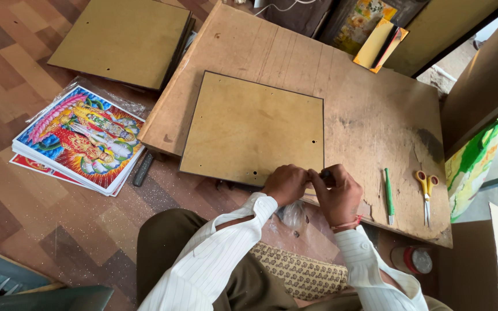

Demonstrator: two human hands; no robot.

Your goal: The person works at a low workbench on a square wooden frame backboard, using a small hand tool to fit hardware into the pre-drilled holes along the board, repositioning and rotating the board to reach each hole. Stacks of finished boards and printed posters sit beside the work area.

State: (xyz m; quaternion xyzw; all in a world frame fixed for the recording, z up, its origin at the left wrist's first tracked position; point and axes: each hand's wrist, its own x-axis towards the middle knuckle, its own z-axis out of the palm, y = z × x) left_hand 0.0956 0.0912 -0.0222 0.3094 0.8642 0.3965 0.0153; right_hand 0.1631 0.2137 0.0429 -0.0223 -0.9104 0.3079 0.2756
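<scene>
A square tan backing board (pixel 249 126) with a thin dark edge lies flat on a low wooden work table (pixel 370 109). At its near right corner, both my hands meet. My left hand (pixel 285 184) is closed, pinching something small at the board's near edge. Touching it, my right hand (pixel 336 193) grips a small dark object that pokes out near the corner; what it is cannot be told. A clear plastic bag (pixel 293 214) hangs just under my hands.
A green pen-like tool (pixel 388 194) and yellow-handled scissors (pixel 426 193) lie on the table's right. A stack of colourful prints (pixel 82 138) and a pile of tan boards (pixel 123 39) sit on the floor at left. A red-capped jar (pixel 412 259) stands below the table.
</scene>
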